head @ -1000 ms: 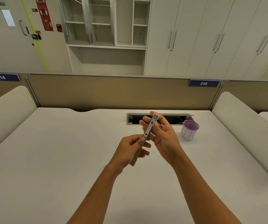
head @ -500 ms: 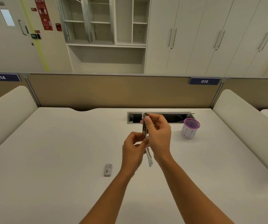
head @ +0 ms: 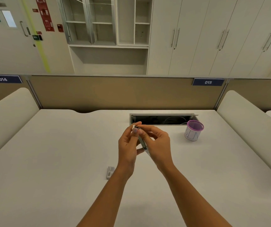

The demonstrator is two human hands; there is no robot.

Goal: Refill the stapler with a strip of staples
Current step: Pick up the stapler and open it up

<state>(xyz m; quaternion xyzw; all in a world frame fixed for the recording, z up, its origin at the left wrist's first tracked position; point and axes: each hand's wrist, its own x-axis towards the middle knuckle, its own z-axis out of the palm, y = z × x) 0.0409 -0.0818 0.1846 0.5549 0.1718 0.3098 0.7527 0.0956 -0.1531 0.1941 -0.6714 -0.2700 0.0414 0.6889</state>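
Observation:
I hold a slim metal stapler (head: 142,142) in the air above the middle of the white desk (head: 49,153), between both hands. My left hand (head: 128,145) grips it from the left, thumb and fingertips pinching its upper end. My right hand (head: 157,143) closes on it from the right, fingertips at the same upper end. Most of the stapler is hidden by my fingers, and I cannot tell whether a staple strip is in it. A small staple box (head: 110,172) lies flat on the desk beside my left wrist.
A purple-rimmed mesh cup (head: 193,131) stands to the right of my hands. Behind it is an open cable slot (head: 162,119) in the desk. Beige partitions (head: 115,94) close the back, and padded side panels (head: 249,122) flank the desk.
The stapler has tilted from near upright to slanting down-right. My left hand has risen to pinch its upper end beside my right fingertips. The staple box came into view from behind my left forearm.

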